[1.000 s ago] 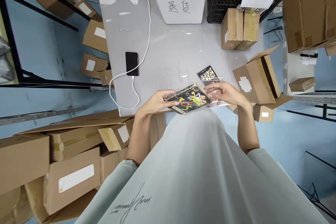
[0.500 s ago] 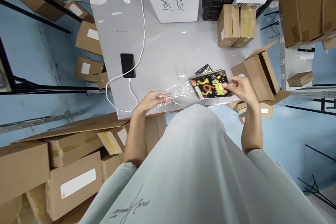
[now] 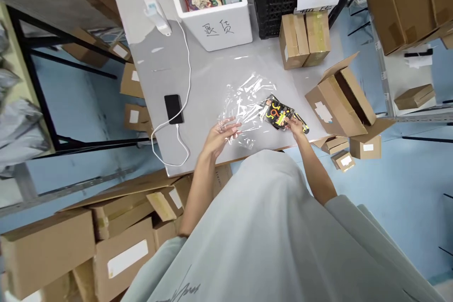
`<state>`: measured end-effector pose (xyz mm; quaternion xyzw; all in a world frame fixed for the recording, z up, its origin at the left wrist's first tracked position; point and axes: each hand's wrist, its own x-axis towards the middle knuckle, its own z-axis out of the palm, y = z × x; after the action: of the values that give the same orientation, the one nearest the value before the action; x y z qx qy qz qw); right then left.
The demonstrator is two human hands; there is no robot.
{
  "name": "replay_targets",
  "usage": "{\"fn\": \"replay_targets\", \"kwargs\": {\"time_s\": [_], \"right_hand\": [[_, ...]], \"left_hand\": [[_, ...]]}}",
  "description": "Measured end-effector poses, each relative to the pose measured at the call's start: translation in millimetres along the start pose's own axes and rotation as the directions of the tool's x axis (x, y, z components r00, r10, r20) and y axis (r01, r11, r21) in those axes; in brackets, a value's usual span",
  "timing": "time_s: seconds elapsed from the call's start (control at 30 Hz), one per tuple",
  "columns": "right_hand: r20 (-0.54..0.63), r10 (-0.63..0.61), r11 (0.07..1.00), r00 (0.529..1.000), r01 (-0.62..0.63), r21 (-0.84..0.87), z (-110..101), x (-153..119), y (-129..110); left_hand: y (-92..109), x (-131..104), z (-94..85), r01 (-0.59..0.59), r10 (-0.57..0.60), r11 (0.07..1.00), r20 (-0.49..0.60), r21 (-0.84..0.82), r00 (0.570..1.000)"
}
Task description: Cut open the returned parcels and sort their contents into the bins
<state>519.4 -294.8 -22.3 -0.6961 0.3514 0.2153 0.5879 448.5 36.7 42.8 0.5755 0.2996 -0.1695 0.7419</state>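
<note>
My left hand (image 3: 220,138) pinches the near-left edge of a clear plastic bag (image 3: 249,99), which lies crumpled and shiny over the table. Between the fingers of my right hand (image 3: 296,129) is a black book (image 3: 278,112) with bright coloured "365" figures on its cover. The book's left corner meets the right side of the bag; whether it is inside the bag I cannot tell. A further black and yellow strip (image 3: 303,125) shows by my right fingers, partly hidden by them.
A white bin (image 3: 226,30) with books stands at the back beside a black crate (image 3: 271,12). Two small cartons (image 3: 304,40) sit before the crate. An open carton (image 3: 336,104) is at the right edge. A black phone (image 3: 173,107) with a white cable lies left.
The bag is spread farther back over the table. The book has turned and shifted near the bag's right side, with my right hand now at its lower right. The view has also shifted.
</note>
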Motion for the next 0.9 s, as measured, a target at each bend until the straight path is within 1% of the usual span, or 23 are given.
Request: {"fn": "replay_targets", "kwargs": {"time_s": [0.03, 0.1, 0.17, 0.23, 0.27, 0.3, 0.4, 0.47, 0.5, 0.53, 0.6, 0.67, 0.7, 0.73, 0.77, 0.8, 0.83, 0.9], "right_hand": [[-0.006, -0.003, 1.0, 1.0, 0.003, 0.018, -2.2, -2.1, 0.1], [0.0, -0.054, 0.996, 0.999, 0.054, 0.071, -15.1, -10.9, -5.9], [0.061, -0.166, 0.977, 0.984, 0.156, 0.149, -36.2, -26.6, -17.4], [0.135, -0.286, 0.942, 0.949, 0.253, 0.218, -60.7, -46.3, -30.2], [0.111, -0.337, 0.926, 0.935, 0.307, 0.222, -73.5, -55.8, -35.9], [0.063, -0.38, 0.909, 0.923, 0.36, 0.21, -86.4, -64.1, -40.9], [-0.116, -0.464, 0.868, 0.878, 0.477, 0.14, -129.0, -76.9, -49.5], [-0.204, -0.507, 0.843, 0.837, 0.531, 0.083, -161.7, -75.8, -50.9], [-0.236, -0.532, 0.83, 0.813, 0.556, 0.045, -178.7, -72.9, -51.1], [-0.258, -0.561, 0.814, 0.786, 0.58, -0.003, -195.5, -68.9, -51.3], [-0.276, -0.629, 0.773, 0.727, 0.624, -0.116, -226.2, -58.0, -53.1], [-0.274, -0.685, 0.728, 0.675, 0.647, -0.225, -250.6, -44.8, -57.0], [-0.269, -0.7, 0.714, 0.661, 0.644, -0.274, -260.0, -38.0, -59.6], [-0.258, -0.703, 0.71, 0.663, 0.627, -0.322, -267.4, -31.2, -62.4], [-0.238, -0.692, 0.713, 0.681, 0.593, -0.374, -273.0, -24.4, -65.0], [-0.206, -0.67, 0.716, 0.714, 0.547, -0.433, -276.9, -17.7, -67.4], [-0.16, -0.634, 0.714, 0.757, 0.493, -0.497, -279.4, -11.1, -69.3], [-0.049, -0.525, 0.69, 0.85, 0.392, -0.609, -281.2, 2.5, -71.8]], "left_hand": [[3.6, 1.8, 15.9, 0.007, -0.007, 1.0, 0.03, 0.006, 1.0], [9.8, 5.5, 48.0, 0.02, -0.021, 1.0, 0.094, 0.017, 0.995], [14.9, 9.7, 81.1, 0.026, -0.032, 0.999, 0.163, 0.044, 0.986], [19.3, 13.9, 115.9, 0.009, -0.03, 0.996, 0.242, 0.085, 0.97], [21.5, 15.9, 134.0, -0.008, -0.024, 0.994, 0.286, 0.109, 0.958], [24.1, 17.9, 152.4, -0.026, -0.02, 0.991, 0.334, 0.132, 0.942], [34.1, 25.2, 209.6, -0.078, -0.031, 0.976, 0.484, 0.204, 0.874], [43.0, 32.5, 249.8, -0.147, -0.014, 0.958, 0.552, 0.246, 0.834], [47.8, 37.3, 270.5, -0.204, 0.015, 0.942, 0.574, 0.267, 0.819], [52.6, 43.0, 291.4, -0.282, 0.069, 0.916, 0.581, 0.285, 0.811], [61.4, 57.3, 333.4, -0.428, 0.169, 0.848, 0.606, 0.313, 0.777], [68.1, 75.7, 373.1, -0.525, 0.23, 0.792, 0.643, 0.313, 0.73], [70.2, 86.3, 391.0, -0.557, 0.243, 0.766, 0.658, 0.321, 0.713], [71.4, 97.8, 407.0, -0.581, 0.25, 0.74, 0.663, 0.339, 0.705], [71.6, 109.8, 420.6, -0.592, 0.249, 0.718, 0.66, 0.366, 0.709], [70.7, 121.9, 431.6, -0.593, 0.235, 0.696, 0.652, 0.406, 0.721], [68.9, 133.9, 439.9, -0.592, 0.207, 0.663, 0.648, 0.458, 0.733], [62.9, 155.4, 449.7, -0.615, 0.148, 0.552, 0.659, 0.564, 0.737]]}}
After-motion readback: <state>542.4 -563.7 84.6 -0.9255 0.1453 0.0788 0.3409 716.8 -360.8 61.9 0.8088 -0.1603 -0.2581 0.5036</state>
